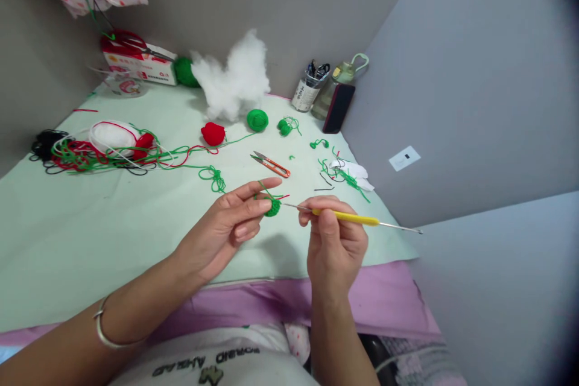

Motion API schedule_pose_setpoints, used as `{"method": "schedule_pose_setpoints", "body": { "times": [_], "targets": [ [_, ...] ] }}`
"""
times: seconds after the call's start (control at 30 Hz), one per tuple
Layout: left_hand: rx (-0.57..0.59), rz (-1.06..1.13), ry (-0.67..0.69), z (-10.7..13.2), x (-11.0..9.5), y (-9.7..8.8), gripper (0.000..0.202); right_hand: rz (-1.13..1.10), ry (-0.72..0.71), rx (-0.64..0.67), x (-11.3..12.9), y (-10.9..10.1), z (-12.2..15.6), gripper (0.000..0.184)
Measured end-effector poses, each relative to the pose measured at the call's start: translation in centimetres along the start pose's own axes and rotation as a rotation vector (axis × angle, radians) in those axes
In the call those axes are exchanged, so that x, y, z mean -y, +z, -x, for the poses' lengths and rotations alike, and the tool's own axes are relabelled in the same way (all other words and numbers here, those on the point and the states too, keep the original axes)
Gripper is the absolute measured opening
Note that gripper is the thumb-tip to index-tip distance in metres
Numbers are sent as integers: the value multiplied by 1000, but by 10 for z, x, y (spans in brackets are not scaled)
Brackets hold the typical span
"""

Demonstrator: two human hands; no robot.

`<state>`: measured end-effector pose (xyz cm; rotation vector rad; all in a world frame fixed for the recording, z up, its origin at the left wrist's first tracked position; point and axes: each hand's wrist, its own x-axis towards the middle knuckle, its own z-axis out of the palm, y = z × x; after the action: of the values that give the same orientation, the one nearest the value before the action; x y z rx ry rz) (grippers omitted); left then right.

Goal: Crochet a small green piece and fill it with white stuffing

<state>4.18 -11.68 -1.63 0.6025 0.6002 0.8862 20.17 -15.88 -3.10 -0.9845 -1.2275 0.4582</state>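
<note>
Between the thumb and fingers of my left hand (233,212) is a small green crochet piece (272,207), with green yarn running up over the raised index finger. My right hand (335,238) grips a double-ended crochet hook (357,218) by its yellow handle. One thin metal end of the hook points left and reaches the green piece; the other sticks out to the right. A short red strand shows beside the piece. Just beyond my hands, orange-handled thread snips (271,164) lie on the pale green cloth (181,217).
Tangled yarn (97,148) in several colours lies at the left. White stuffing (235,75), a red crocheted piece (213,133) and a green yarn ball (257,120) sit farther back. A pen cup (306,93), bottle (344,72), phone (339,108) and yarn scraps (348,175) are at the right.
</note>
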Motion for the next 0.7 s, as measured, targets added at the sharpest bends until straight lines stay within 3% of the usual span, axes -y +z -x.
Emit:
{"method": "schedule_pose_setpoints", "body": {
  "times": [0.1,0.3,0.4,0.5,0.6,0.7],
  "targets": [
    [-4,-143,55,3,2,2,36,-14,17,88,1,3,-1,16],
    [-43,-294,96,7,0,3,33,-148,160,55,2,-1,-1,20],
    [-57,-323,108,7,0,0,33,-99,135,64,6,-3,-1,21],
    [-102,-401,184,7,6,-1,32,135,-22,110,8,-2,3,23],
    [-134,-424,258,7,12,0,35,363,-319,166,3,1,10,29],
    [-91,-262,149,5,12,1,43,549,-519,138,-6,4,15,32]
  ]
}}
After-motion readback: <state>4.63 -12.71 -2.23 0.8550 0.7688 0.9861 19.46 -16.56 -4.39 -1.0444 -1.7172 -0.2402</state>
